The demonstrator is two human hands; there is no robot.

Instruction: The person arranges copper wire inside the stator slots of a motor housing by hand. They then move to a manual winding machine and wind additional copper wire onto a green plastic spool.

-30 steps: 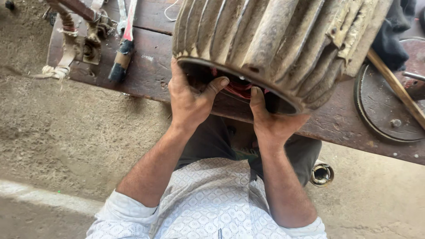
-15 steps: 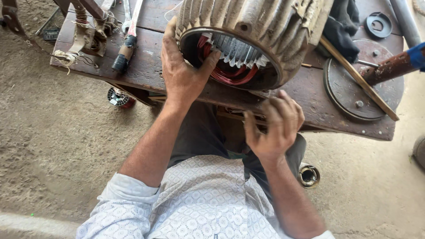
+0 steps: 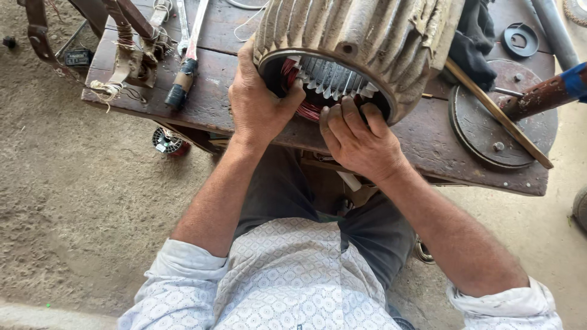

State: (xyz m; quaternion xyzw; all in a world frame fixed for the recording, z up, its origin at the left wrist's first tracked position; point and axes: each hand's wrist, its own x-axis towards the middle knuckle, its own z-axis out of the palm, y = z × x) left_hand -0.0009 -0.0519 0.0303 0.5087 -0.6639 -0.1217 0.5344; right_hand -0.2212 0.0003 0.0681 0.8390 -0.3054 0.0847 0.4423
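Head view, L hand (image 3: 260,101): clamped on the left rim of the motor housing (image 3: 361,36), thumb hooked inside the opening. Same grip as 0.5 s ago.
Head view, R hand (image 3: 358,137): now up on the lower rim, fingers pressed into the opening against the red wire coils (image 3: 306,109); not closed round anything. 0.5 s ago it hung below the table edge, fingers spread, off the housing.
What that means: both hands back on the housing, so it looks steadied from two sides w/ the R working at the coils. A judgement only.
Where it is: housing lies on its side on the wooden table (image 3: 428,131), open end facing the person, ribs up.
Counts: 1 housing, 2 hands, 1 round metal plate (image 3: 489,125) to the right w/ 1 long flat bar (image 3: 498,116) across it, 1 small black ring (image 3: 520,38) at far right, 1 dark cloth (image 3: 474,40) beside the housing.
Left end of table: 1 tool with black grip (image 3: 180,85), 1 rusty frame w/ string (image 3: 131,55).
Under table: 1 wire spool (image 3: 166,140) on the dirt floor (image 3: 73,201).
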